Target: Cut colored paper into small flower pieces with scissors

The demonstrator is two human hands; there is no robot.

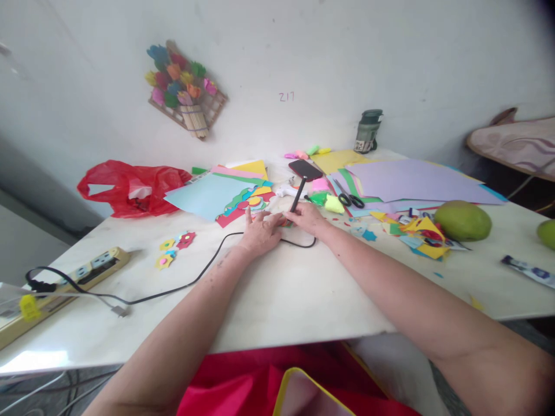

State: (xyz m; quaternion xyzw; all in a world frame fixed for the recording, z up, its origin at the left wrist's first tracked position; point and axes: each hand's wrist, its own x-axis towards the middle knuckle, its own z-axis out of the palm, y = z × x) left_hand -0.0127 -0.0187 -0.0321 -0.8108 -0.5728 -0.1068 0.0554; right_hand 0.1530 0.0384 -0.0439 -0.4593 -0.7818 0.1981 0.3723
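My right hand (306, 219) is closed around the lower part of a black pen (298, 195), which stands tilted with its top away from me. The pen's tip is hidden by the fingers. Close beside it, my left hand (262, 232) lies on the table with its fingers stretched toward the pen tip. A small coloured scrap shows between the two hands, mostly covered. Beyond them are a white glue gun (287, 190) and a phone (306, 169). Left of my left hand lie several paper flowers (186, 240). Scissors (350, 200) rest right of the pen.
A black cable (173, 293) runs from a power strip (102, 263) toward my hands. Coloured paper sheets (212, 196), a red plastic bag (130, 188), purple sheets (411, 179), paper scraps (422, 234), a green fruit (463, 221) and a bottle (367, 132) stand or lie around.
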